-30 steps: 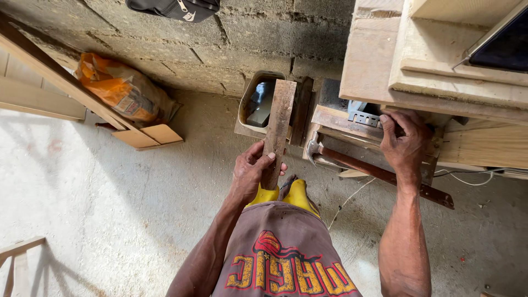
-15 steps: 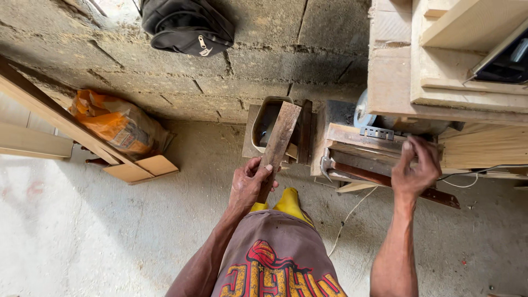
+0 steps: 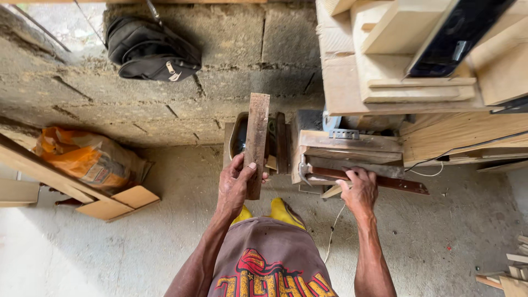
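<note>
1. Whereas the left hand (image 3: 234,184) earlier held the weathered brown plank (image 3: 256,143) tilted, it now grips its lower end with the plank upright before the grey block wall (image 3: 220,66).
2. Rough-grained, rectangular, nail-marked.
3. Right hand (image 3: 358,190), fingers curled, now rests on a dark wooden strip (image 3: 385,180).

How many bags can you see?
2: a black fabric bag hangs on the grey block wall, and an orange plastic sack lies on the floor at left. Others may be hidden.
</note>
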Demonstrator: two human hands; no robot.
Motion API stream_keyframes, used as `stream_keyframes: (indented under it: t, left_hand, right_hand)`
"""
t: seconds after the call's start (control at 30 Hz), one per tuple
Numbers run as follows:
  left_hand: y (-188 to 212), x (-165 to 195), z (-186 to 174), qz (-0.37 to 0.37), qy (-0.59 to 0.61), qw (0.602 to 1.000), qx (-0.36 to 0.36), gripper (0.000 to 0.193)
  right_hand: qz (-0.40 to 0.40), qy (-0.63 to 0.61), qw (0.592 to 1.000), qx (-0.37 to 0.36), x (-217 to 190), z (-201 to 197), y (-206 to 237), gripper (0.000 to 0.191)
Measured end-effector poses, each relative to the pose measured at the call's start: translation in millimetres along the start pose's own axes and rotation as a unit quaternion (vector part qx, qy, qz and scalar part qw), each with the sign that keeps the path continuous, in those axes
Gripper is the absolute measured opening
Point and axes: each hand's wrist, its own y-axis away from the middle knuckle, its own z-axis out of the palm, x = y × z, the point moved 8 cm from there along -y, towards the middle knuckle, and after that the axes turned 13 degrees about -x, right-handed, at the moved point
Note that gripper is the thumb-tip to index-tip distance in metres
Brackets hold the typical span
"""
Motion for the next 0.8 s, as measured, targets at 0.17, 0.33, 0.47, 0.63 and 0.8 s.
stream_keyframes:
  t: [0.17, 0.33, 0.47, 0.63, 0.8]
  left_hand:
    - [-21.2, 14.6, 58.1, 0.008, 0.017, 1.000, -0.018, 0.042]
    - [-27.3, 42.2, 111.5, 0.086, 0.039, 0.995, -0.032, 0.042]
    - [-45.4, 59.5, 150.1, 0.126, 0.067, 0.989, -0.033, 0.044]
    - [-50.1, 76.8, 171.1, 0.165, 0.051, 0.985, -0.012, 0.043]
    - [-47.5, 78.9, 185.4, 0.142, -0.031, 0.989, -0.002, 0.042]
  right_hand:
    - [0.008, 0.043, 0.993, -0.107, 12.8, 17.4, -12.5, 0.022]
    - [-0.096, -0.086, 0.989, -0.064, 3.1, 16.1, 18.7, 0.029]
    - [-0.083, -0.161, 0.977, -0.111, 5.0, 24.7, 36.6, 0.026]
    - [-0.051, -0.309, 0.946, -0.084, 14.9, 17.4, 68.4, 0.023]
    - [-0.066, -0.392, 0.917, -0.038, 15.9, -15.6, 68.8, 0.026]
